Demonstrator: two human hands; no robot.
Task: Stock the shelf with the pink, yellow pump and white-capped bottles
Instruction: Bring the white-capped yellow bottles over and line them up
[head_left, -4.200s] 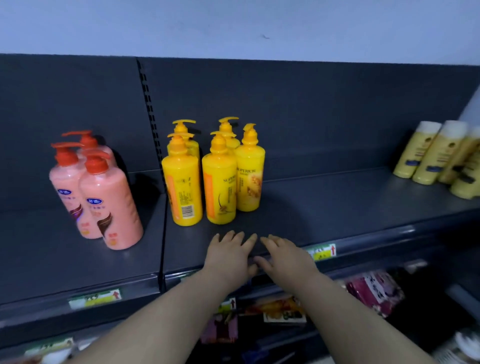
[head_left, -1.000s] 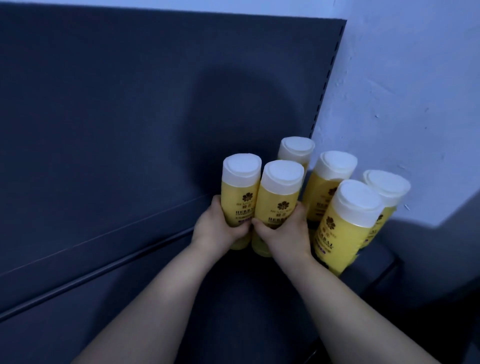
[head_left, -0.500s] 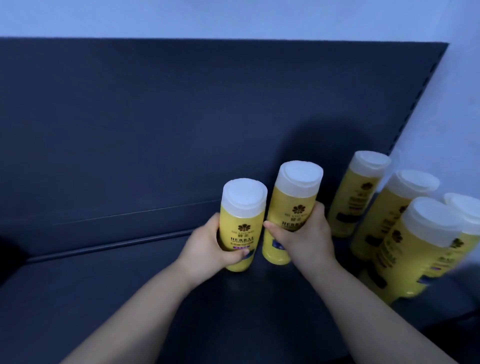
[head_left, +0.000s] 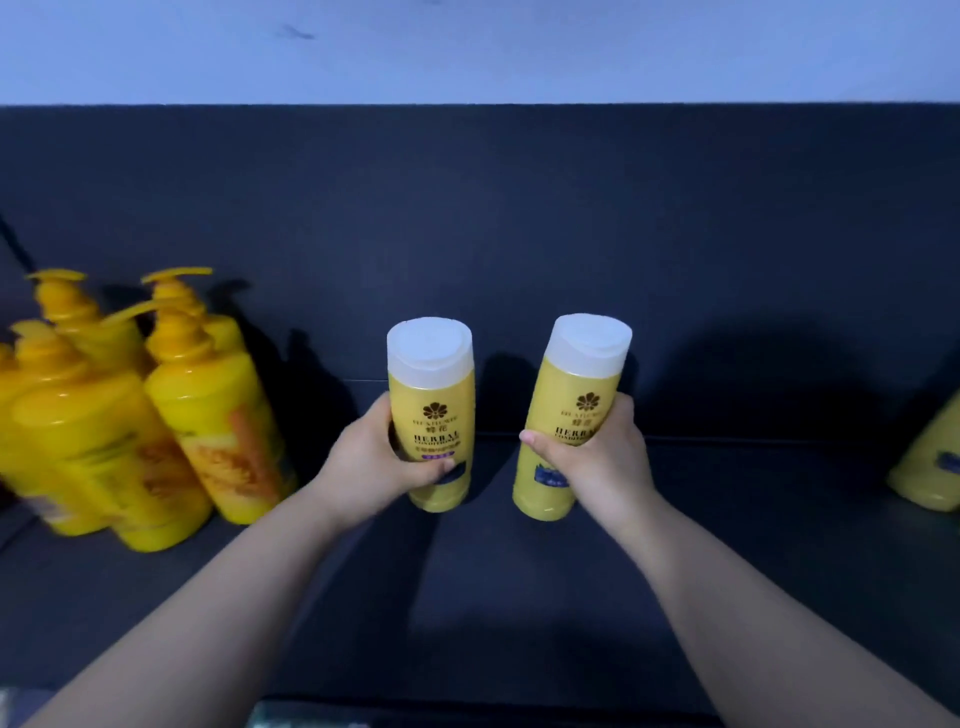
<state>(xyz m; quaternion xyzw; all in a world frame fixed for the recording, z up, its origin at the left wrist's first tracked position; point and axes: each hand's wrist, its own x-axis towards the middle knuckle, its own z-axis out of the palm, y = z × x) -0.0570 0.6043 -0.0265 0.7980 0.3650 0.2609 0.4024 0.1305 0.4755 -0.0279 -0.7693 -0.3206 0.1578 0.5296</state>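
Note:
Each of my hands holds a yellow bottle with a white cap over the dark shelf (head_left: 519, 597). My left hand (head_left: 371, 460) grips the left white-capped bottle (head_left: 434, 395), which stands upright. The right white-capped bottle (head_left: 576, 395) leans slightly right in the grip of my right hand (head_left: 602, 462). Whether their bases touch the shelf I cannot tell. Several yellow pump bottles (head_left: 130, 415) stand grouped at the left. The edge of another yellow bottle (head_left: 930, 467) shows at the far right. No pink bottles are in view.
The dark back panel (head_left: 519, 234) rises behind the shelf, with a pale wall (head_left: 467, 47) above it. Bare shelf lies between the pump bottles and the bottle at the right edge.
Both hands have carried their white-capped bottles leftward, away from the group at the right. The two bottles are now farther apart, and the pump bottles have come into view at the left.

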